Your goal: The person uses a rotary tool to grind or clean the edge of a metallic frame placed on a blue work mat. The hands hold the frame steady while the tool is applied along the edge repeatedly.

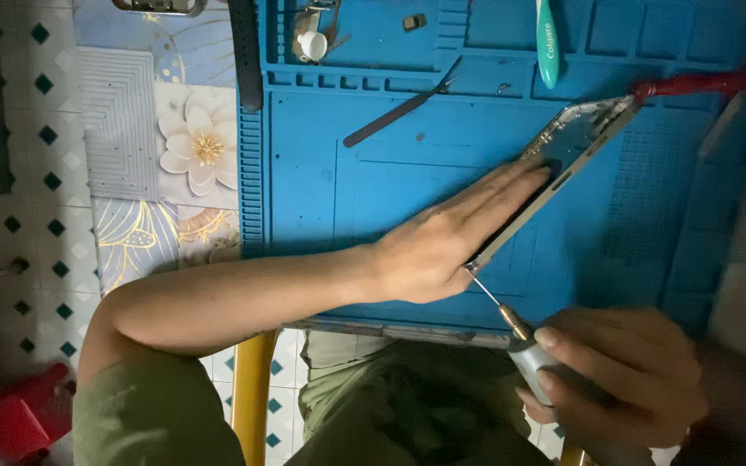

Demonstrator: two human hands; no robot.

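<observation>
The phone frame lies at centre-right of the frame on the blue mat; it looks thin, stiff and scratch-prone. Your left hand presses flat along its edge, fingers together. Your right hand grips the powered screwdriver, tip at its lower corner.

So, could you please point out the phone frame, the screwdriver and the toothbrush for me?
phone frame [582, 136]: head view, on its bare upper end beyond the fingertips.
screwdriver [530, 355]: head view, on the silver body just behind the brass collar.
toothbrush [547, 47]: head view, on the middle of its teal handle.
</observation>
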